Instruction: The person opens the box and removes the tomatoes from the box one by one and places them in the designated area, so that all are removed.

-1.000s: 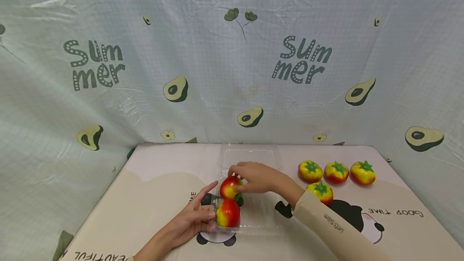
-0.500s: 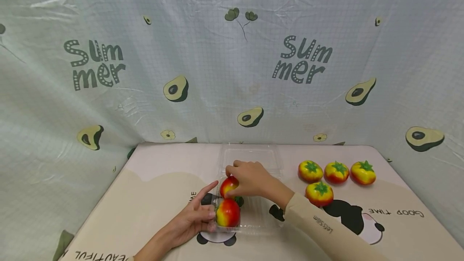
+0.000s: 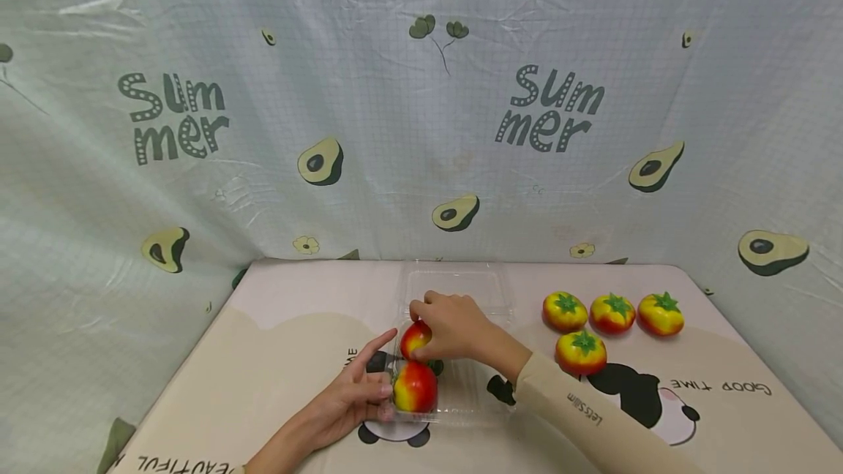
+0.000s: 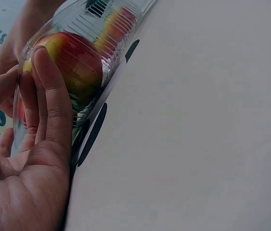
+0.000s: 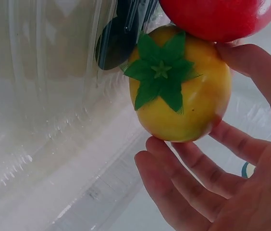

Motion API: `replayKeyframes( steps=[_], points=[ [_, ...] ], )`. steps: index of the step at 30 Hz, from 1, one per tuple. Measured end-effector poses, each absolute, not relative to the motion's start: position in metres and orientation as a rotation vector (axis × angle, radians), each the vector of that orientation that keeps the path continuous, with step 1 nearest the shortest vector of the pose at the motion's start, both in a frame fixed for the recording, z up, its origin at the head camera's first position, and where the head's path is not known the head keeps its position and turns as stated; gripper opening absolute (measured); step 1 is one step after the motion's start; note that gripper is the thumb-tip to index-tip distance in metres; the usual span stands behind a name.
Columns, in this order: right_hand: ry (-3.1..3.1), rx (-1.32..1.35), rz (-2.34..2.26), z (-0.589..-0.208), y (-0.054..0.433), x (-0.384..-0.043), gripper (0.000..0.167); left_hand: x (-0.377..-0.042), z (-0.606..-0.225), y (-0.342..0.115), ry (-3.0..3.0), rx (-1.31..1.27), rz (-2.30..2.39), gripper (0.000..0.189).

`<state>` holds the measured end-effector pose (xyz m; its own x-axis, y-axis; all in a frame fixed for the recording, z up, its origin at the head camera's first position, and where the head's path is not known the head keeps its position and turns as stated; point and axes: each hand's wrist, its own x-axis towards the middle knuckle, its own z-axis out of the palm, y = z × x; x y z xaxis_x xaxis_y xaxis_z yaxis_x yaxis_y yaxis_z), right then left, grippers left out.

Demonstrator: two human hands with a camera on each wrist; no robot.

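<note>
A clear plastic clamshell box [image 3: 464,414] lies on the table with its lid [image 3: 454,278] folded back. My left hand [image 3: 345,402] holds the box's left wall, some fingers flat against the outside in the left wrist view; one finger sticks up. Inside the box, a red-yellow artificial tomato [image 3: 416,388] lies on its side by that wall. My right hand [image 3: 454,328] grips a second tomato [image 5: 183,91] just behind it, thumb on one side and fingertips on the other. Its green star-shaped leaf faces the right wrist camera. The two tomatoes touch or nearly touch.
Several more tomatoes [image 3: 612,314] stand leaf-up on the table right of the box, one [image 3: 581,352] nearer the right sleeve [image 3: 579,412]. A pale printed curtain [image 3: 395,108] hangs behind the table's far edge.
My right hand has shifted slightly left over the back tomato, which has turned a little and is now more covered. The left hand and front tomato have stayed put.
</note>
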<state>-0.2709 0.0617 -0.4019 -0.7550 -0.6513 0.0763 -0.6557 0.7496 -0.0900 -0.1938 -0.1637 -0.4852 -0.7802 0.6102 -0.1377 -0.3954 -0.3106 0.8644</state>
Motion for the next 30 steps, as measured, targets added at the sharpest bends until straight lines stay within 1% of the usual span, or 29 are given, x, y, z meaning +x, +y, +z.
replayKeyframes(
  steps=[9,18,27,30],
  points=[
    [-2.912,1.053,0.209,-0.4048,0.0623,-0.2707,0.051,-0.1934,-0.4851,-0.1637,1.291,0.301,2.117,0.088],
    [-2.897,1.042,0.263,-0.4083,0.0618,-0.2719,0.06,-0.1937,-0.4872,-0.1647,1.286,0.35,2.119,0.09],
    [-2.904,1.078,0.328,-0.4103,0.062,-0.273,0.049,-0.1934,-0.4872,-0.1642,1.296,0.352,2.122,0.09],
    [-2.909,1.078,0.352,-0.4106,0.0618,-0.2736,0.048,-0.1932,-0.4871,-0.1641,1.295,0.347,2.124,0.09]
  ],
)
